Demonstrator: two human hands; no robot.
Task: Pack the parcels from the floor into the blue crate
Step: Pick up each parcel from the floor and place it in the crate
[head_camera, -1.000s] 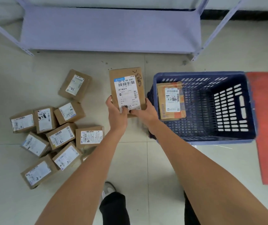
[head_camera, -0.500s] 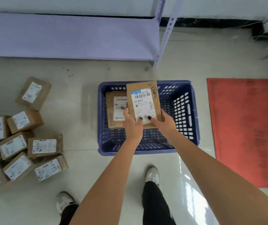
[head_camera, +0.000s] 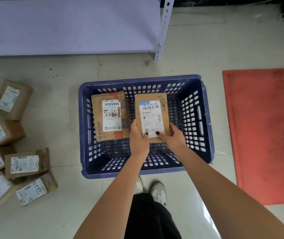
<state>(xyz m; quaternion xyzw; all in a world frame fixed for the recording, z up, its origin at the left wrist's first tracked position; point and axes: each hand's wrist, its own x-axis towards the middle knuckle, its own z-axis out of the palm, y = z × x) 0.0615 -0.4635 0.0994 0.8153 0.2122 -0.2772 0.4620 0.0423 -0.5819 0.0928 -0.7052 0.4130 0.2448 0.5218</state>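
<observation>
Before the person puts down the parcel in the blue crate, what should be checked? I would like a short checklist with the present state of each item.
1. Both hands hold the parcel: ok. The left hand and right hand grip the near end of the held parcel, thumbs on its label.
2. Parcel is over the blue crate, inside its rim: ok.
3. Free floor of the crate below, right of the parcel already in the crate: ok, it appears free.
4. Held parcel is apart from that parcel: cannot tell; their edges look close.
5. Parcel already rests on the crate bottom: cannot tell.
6. More parcels on the floor remain to pack: ok, several at left.
</observation>
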